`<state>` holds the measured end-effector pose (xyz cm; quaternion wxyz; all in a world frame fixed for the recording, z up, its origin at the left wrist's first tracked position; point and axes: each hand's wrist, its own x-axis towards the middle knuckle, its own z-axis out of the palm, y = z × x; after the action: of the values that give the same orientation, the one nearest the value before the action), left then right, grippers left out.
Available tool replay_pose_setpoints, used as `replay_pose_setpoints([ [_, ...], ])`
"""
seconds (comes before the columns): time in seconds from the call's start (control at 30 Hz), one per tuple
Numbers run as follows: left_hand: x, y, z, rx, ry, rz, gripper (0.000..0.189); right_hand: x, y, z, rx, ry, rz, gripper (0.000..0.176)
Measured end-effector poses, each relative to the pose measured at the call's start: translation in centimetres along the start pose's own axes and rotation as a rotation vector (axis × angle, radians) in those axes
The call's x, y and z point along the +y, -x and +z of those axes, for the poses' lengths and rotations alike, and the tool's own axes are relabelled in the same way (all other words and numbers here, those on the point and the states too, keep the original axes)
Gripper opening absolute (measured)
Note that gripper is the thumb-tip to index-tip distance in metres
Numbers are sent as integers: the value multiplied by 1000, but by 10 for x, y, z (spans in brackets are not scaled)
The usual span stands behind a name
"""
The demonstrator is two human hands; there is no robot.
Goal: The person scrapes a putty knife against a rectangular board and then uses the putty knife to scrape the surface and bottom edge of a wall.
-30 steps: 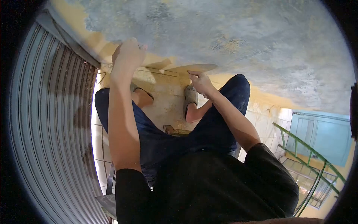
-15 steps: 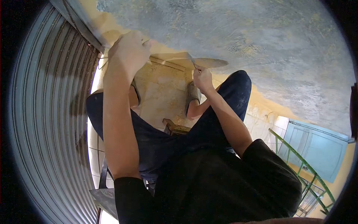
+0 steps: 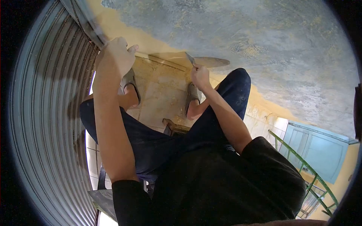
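Blotchy grey-yellow wall point(image 3: 264, 34), right hand point(image 3: 200, 75) gripping half-hidden scraper point(image 3: 190, 59), left hand point(image 3: 115, 56) fisted, contents hidden

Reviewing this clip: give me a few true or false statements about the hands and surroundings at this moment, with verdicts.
1. The right hand grips a small metal blade pointed at the wall. True.
2. The left hand rests in the person's lap. False: it is raised at the wall's edge, beside the ribbed shutter.
3. The wall shows grey coating with yellow at its lower border. True.
4. The railing is red. False: it is green.
5. The person is barefoot. False: there is a grey sandal on each foot.
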<state>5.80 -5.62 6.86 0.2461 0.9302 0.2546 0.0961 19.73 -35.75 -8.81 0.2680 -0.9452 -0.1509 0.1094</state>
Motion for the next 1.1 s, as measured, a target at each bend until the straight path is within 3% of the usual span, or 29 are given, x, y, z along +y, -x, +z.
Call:
replay_pose_setpoints([
  [0.1, 6, 1, -4, 13, -15, -6, 34, -8, 10, -3, 48, 19, -55, 38],
  [0.17, 13, 2, -9, -97, 2, -133, 35, -22, 9, -9, 68, -27, -114, 38],
  [0.2, 10, 2, -7, -96, 2, -138, 35, -22, 8, -10, 38, -52, -54, 38],
  [0.27, 4, 1, -2, -47, -45, -55, 36, -21, 9, -7, 15, -77, 16, 38],
  [0.4, 7, 2, -2, 50, -60, 10, 36, -16, 15, -4, 79, -27, -71, 37],
  [0.47, 19, -1, -13, -276, -171, -160, 43, -24, 9, -10, 102, -49, -106, 35],
  [0.63, 15, -1, -6, -252, -144, -101, 43, -22, -11, 3, -74, -59, 62, 29],
  [0.67, 12, -2, -6, -196, -127, -77, 43, -21, -7, 3, -74, -61, 60, 29],
  [0.73, 17, 1, -10, -218, -134, -114, 43, -27, 8, -2, 44, 8, -129, 31],
  [0.87, 13, -1, -7, -215, -170, -110, 43, -34, 13, -9, 7, -75, 0, 34],
  [0.97, 14, -2, -11, -206, -130, -91, 43, -22, 11, 8, 142, 13, -115, 37],
  [1.03, 26, 0, -18, -245, -131, -102, 43, -21, 8, -2, -2, 19, -70, 35],
  [1.1, 34, 0, -22, -277, -138, -124, 43, -23, 8, -20, 8, -20, -85, 33],
])
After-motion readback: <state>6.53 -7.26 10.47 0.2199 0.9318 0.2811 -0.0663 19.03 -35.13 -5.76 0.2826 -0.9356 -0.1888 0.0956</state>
